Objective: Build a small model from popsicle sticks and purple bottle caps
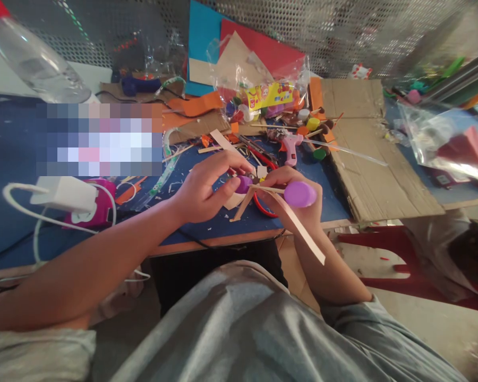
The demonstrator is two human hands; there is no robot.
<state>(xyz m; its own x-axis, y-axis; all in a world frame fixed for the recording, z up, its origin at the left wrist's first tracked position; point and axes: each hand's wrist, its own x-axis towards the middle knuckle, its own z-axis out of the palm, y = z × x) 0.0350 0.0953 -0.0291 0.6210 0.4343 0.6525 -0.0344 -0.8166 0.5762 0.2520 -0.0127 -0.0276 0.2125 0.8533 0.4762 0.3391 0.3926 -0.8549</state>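
A small handmade piece of tan strips and thin sticks is held over the near edge of the table. It has a bright purple round cap (300, 194) at its right and a darker purple cap (244, 184) at its left. My right hand (308, 212) is closed around the right side, partly hidden by the cap. A long tan strip (302, 231) hangs down across that wrist. My left hand (203, 185) pinches the left cap between thumb and fingers. Below the piece, a red ring-shaped handle (263, 207) shows in part.
A pink glue gun (291, 148) lies beyond my right hand among sticks and coloured caps. Flattened cardboard (382, 170) covers the right side. A white charger (63, 193) sits in a magenta socket block (109, 191) at left, near a clear bottle (35, 63).
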